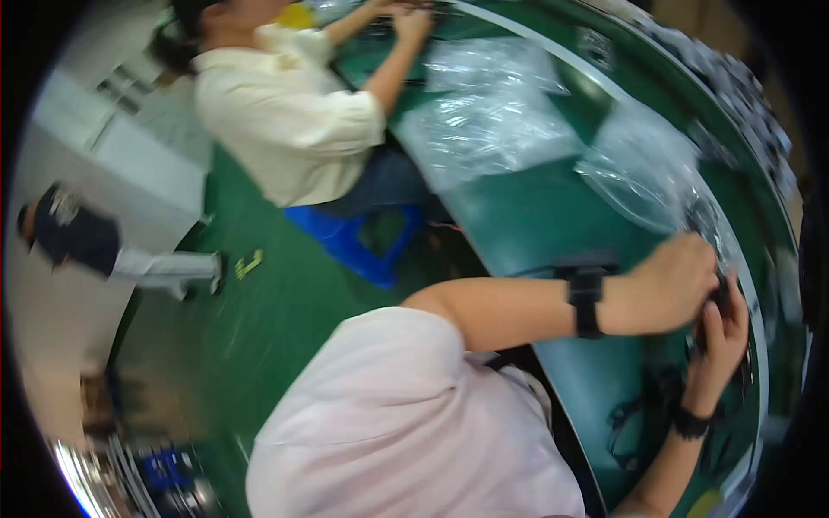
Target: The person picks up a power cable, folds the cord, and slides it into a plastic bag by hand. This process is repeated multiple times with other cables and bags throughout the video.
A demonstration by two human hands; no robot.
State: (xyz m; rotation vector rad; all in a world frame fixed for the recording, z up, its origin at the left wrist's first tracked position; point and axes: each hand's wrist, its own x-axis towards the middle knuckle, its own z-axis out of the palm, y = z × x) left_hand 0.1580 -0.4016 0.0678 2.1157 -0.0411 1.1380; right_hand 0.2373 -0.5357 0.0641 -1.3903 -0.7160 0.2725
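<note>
At the right of the head view, my left hand and my right hand meet over the green table. Between them is a small black object, mostly covered by fingers, so its kind does not show. My right hand is closed around it, thumb and fingers on either side. The fingers of my left hand are curled in and closed at the object's upper end; what they pinch is hidden. A clear plastic bag lies just beyond my left hand. Black cables rest on the table beside my right wrist.
More clear plastic bags cover the green table farther off. A co-worker in a cream shirt sits on a blue stool along the same side. Another person stands at the far left on the green floor.
</note>
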